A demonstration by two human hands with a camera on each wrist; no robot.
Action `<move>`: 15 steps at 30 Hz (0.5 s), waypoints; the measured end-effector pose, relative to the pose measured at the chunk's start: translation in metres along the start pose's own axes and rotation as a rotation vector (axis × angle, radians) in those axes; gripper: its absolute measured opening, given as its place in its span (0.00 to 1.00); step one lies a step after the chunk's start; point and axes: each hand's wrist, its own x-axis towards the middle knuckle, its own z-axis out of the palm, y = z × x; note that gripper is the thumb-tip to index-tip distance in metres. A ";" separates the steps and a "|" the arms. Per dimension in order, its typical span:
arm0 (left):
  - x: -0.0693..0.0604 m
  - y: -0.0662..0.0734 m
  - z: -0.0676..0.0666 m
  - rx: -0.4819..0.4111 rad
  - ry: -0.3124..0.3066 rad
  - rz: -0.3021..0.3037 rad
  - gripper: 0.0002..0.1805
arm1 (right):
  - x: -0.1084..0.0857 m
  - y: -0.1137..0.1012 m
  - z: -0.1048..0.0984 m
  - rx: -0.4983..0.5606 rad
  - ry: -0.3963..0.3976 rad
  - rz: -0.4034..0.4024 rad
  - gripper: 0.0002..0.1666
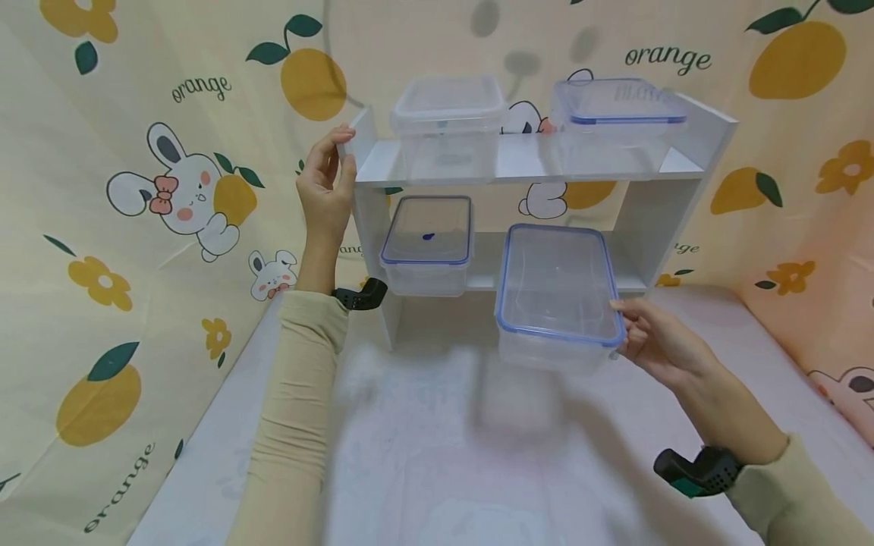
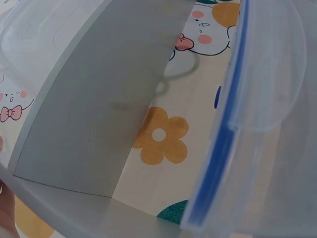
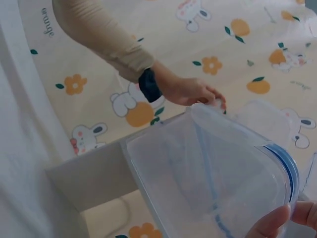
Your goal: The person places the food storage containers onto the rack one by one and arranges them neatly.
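My right hand (image 1: pixel 665 341) pinches the front right corner of a clear plastic food container (image 1: pixel 558 284) with a blue-rimmed lid. The container is tilted, its lid facing me, in front of the lower level of a white shelf (image 1: pixel 519 157). In the right wrist view, thumb and finger meet at the container's blue rim (image 3: pixel 287 168). My left hand (image 1: pixel 326 178) grips the upper end of the shelf's left side panel. Just right of that panel, on the lower level, a smaller blue-rimmed container (image 1: pixel 430 235) sits with a dark blue mark on its lid.
On the top level stand a container with a whitish lid (image 1: pixel 447 121) and another with a blue-edged lid (image 1: pixel 617 125). A white tabletop (image 1: pixel 423 455) extends in front of the shelf. Printed cloth (image 1: pixel 205 303) with oranges and rabbits hangs behind and at the sides.
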 end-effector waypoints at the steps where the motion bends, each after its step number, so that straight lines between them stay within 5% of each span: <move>1: 0.000 0.000 0.000 -0.002 -0.001 0.000 0.15 | 0.001 -0.001 0.001 0.000 0.007 0.001 0.09; 15: 0.000 0.000 0.000 -0.003 -0.002 -0.002 0.15 | 0.013 -0.011 0.011 0.029 0.081 0.015 0.09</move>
